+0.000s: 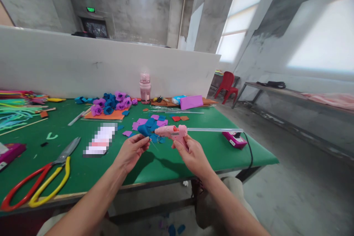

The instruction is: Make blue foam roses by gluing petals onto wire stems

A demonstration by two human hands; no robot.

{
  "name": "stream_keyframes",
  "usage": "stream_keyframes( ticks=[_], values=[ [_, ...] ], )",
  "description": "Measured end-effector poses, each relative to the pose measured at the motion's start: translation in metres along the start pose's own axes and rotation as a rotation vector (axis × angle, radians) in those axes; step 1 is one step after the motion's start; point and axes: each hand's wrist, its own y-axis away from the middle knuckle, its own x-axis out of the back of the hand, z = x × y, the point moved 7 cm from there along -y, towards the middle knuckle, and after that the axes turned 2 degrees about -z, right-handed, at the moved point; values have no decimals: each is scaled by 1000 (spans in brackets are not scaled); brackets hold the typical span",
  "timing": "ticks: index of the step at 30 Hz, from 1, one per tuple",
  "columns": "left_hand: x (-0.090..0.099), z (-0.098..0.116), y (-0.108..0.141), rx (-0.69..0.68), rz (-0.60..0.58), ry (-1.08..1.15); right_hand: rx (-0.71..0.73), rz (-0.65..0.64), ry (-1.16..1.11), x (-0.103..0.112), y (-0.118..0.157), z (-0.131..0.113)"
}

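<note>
My left hand point(134, 150) pinches a blue paper flower point(144, 130) by its thin stem, just above the table. In my right hand point(193, 155) is a pink hot glue gun point(178, 132), its nozzle pointing left at the flower's edge. Whether nozzle and flower touch, I cannot tell. A long clear glue stick point(214, 129) sticks out of the gun's back to the right. Behind and below the flower lie loose purple and blue petals point(142, 121) on the green table.
Finished purple and blue flowers point(109, 104) rest on an orange sheet point(103, 115). Large scissors point(52, 169) with red and yellow handles lie front left. A pink bottle point(145, 87) stands before the white partition point(110, 66). A magenta box point(234, 140) sits near the right edge, beside a black cable point(251, 147).
</note>
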Motion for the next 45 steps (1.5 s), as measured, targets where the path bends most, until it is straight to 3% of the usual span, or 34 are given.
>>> stream_keyframes(
  ticks=[23,34,45],
  values=[
    [-4,5,0,-63,-26,-53,-7,-67,-30,-4,1,-1],
    [-3,5,1,-78,-31,-68,-75,-115,-100,-8,2,7],
    [-1,4,0,-99,-34,-78,-31,-112,-78,-6,2,3]
  ],
)
